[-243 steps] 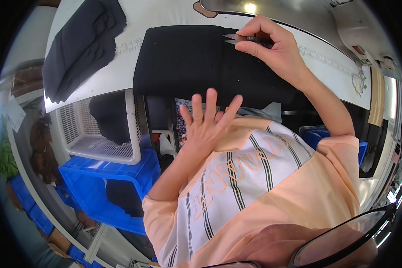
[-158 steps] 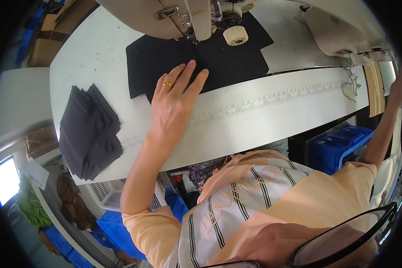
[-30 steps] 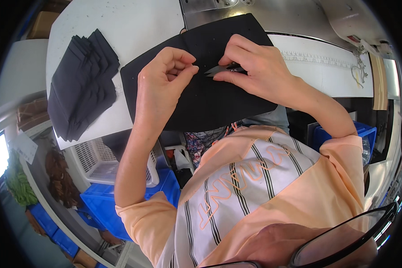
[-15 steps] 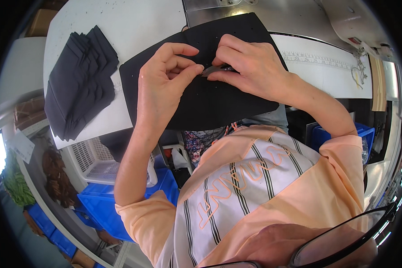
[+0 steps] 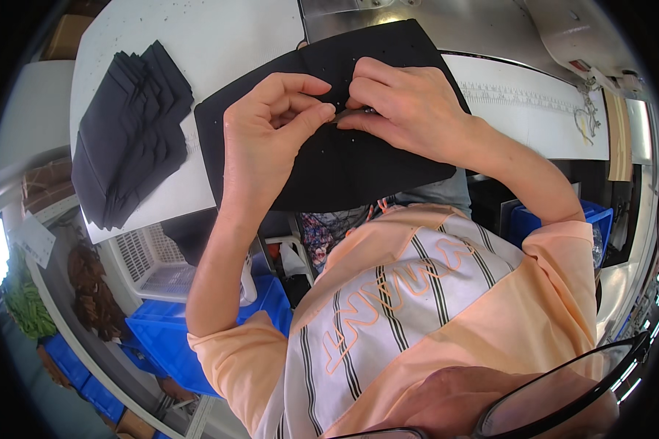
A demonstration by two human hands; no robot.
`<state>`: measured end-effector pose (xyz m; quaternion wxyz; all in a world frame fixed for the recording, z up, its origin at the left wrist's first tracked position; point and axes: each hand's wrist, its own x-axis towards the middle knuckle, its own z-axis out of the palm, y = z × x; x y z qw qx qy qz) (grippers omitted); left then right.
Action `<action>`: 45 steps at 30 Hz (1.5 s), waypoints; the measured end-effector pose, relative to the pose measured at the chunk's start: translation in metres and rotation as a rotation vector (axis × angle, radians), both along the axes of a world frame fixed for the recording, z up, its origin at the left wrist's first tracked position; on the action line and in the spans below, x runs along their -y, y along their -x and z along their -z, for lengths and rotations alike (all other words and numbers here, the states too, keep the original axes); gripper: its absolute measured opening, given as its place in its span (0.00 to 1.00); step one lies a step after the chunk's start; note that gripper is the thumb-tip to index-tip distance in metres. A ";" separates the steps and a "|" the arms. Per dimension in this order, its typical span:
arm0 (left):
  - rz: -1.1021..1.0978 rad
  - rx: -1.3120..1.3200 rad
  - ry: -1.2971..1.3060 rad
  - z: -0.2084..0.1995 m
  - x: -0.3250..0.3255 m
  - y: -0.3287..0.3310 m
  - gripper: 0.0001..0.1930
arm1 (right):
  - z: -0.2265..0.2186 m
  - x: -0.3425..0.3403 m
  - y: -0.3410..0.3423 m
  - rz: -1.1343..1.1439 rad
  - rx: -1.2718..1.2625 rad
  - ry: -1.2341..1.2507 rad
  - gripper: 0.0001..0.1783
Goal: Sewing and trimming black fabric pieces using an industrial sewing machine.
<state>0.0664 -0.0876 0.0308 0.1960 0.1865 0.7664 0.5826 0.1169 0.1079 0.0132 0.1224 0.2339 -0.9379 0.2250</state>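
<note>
A black cloth panel (image 5: pixel 388 164) with small pale specks lies across the table edge and over my lap, under both hands. My right hand (image 5: pixel 410 106) is closed around a small metal tool (image 5: pixel 345 115) that looks like thread snips; fingers hide most of it. Close to its tip, my left hand (image 5: pixel 271 124) pinches with the thumb bent in, and the index finger arches above the cloth. Whatever sits in that pinch is too small to make out. The two thumbs nearly meet over the middle of the panel.
Left on the white table (image 5: pixel 220 36) lies a fanned stack of black cloth pieces (image 5: pixel 132 132). A ruler scale (image 5: pixel 520 95) runs along the right part beside a metal machine (image 5: pixel 586 36). Below left are a white basket (image 5: pixel 161 271) and blue bins (image 5: pixel 172 336).
The right hand has tilted slightly, and less of the tool's blade shows between the hands. My left hand stays nearly in place, still pinching. The cloth panel has barely shifted.
</note>
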 end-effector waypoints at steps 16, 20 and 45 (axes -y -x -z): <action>0.004 -0.762 0.363 0.009 0.029 -0.038 0.08 | -0.002 -0.024 -0.013 0.109 0.049 0.100 0.13; 0.075 -0.914 0.382 0.008 0.015 -0.028 0.09 | 0.001 -0.021 -0.013 0.078 -0.012 0.110 0.12; 0.340 -1.179 0.391 0.011 0.013 -0.002 0.10 | 0.001 -0.008 -0.009 -0.003 -0.015 0.052 0.15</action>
